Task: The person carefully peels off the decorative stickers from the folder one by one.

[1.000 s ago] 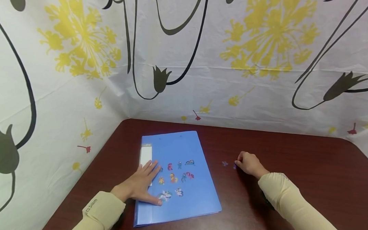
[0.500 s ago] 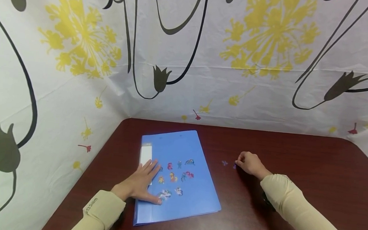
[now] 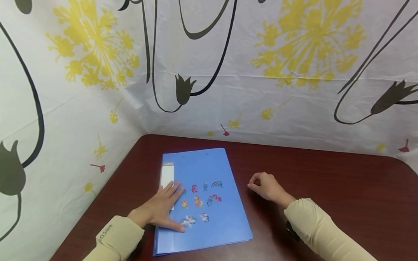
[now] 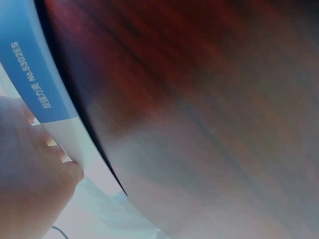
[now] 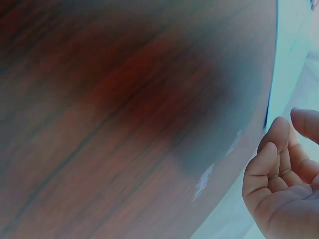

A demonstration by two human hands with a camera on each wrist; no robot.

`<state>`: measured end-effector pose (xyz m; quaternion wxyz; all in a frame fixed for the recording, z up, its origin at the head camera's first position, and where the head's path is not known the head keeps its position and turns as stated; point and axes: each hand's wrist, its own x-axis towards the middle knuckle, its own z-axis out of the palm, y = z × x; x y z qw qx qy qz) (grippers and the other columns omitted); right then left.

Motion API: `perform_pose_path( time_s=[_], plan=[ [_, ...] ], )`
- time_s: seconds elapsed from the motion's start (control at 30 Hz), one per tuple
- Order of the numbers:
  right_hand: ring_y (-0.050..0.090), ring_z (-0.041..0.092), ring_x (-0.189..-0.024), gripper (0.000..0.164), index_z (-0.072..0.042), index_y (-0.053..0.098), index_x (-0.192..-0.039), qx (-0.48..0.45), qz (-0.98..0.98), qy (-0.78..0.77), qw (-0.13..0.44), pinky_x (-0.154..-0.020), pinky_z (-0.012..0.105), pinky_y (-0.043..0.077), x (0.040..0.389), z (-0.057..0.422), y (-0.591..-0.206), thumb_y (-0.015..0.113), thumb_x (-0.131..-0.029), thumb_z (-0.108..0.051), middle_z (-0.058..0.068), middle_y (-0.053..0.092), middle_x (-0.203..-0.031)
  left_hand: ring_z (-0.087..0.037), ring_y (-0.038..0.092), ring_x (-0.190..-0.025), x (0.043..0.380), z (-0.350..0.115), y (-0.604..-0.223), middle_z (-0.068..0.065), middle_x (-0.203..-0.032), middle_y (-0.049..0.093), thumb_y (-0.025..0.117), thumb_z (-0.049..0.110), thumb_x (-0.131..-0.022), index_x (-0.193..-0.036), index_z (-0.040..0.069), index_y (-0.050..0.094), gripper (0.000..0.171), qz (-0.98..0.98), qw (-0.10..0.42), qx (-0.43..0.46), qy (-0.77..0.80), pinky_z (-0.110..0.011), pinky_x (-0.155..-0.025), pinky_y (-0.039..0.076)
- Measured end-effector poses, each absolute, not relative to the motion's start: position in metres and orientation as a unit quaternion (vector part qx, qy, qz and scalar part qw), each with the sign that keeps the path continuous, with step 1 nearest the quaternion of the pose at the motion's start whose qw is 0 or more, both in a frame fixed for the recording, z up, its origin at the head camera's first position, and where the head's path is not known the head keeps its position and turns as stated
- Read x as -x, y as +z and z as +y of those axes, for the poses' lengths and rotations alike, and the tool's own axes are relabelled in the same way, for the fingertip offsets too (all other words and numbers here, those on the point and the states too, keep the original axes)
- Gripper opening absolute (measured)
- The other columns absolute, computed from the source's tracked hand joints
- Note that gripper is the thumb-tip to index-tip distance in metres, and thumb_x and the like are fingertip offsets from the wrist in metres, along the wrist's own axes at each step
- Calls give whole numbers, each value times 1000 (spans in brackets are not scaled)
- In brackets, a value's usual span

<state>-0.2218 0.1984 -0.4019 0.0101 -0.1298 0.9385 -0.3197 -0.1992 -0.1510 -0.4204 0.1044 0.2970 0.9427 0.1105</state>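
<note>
My left hand (image 3: 161,208) lies flat with spread fingers on a blue folder (image 3: 222,220), over its spine-side white label (image 3: 166,173). Several small cartoon pony stickers (image 3: 197,201) dot the cover, the leftmost ones partly under my fingers. In the left wrist view my left hand (image 4: 35,169) rests along the folder's spine (image 4: 35,64). My right hand (image 3: 267,186) hovers just right of the folder, fingers loosely curled, thumb apart from them. Two small shiny stickers (image 5: 203,181) lie on the table near it in the right wrist view; the hand hides them in the head view.
The dark red-brown table (image 3: 350,183) extends to the right of my hand, with rounded far corners. A white cloth (image 3: 212,60) printed with yellow and grey flowers hangs behind and along the left side.
My right hand has moved left from the farther small sticker toward the folder, now covering both loose stickers in the head view. The left hand has stayed on the folder.
</note>
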Motion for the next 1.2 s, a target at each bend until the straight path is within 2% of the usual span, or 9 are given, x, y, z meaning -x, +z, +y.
perform_pose_path(
  time_s=[0.6, 1.2],
  plan=[
    [49, 10, -60, 6, -6, 63, -73, 154, 928, -340, 6, -55, 23, 45, 220, 130, -409, 66, -79, -6, -1, 56, -67, -29, 3, -134, 199, -152, -423, -11, -147, 11, 58, 75, -56, -141, 7, 19, 116, 943, 102, -298, 109, -50, -104, 6],
    [49, 9, -60, 5, -4, 64, -72, 215, 917, -336, 14, -54, 21, 43, 224, 105, -419, 67, -76, -3, -2, 56, -65, -30, 4, -133, 199, -151, -421, -12, -147, 11, 60, 73, -57, -141, 7, 20, 115, 941, 100, -303, 112, -51, -103, 7]
  ],
)
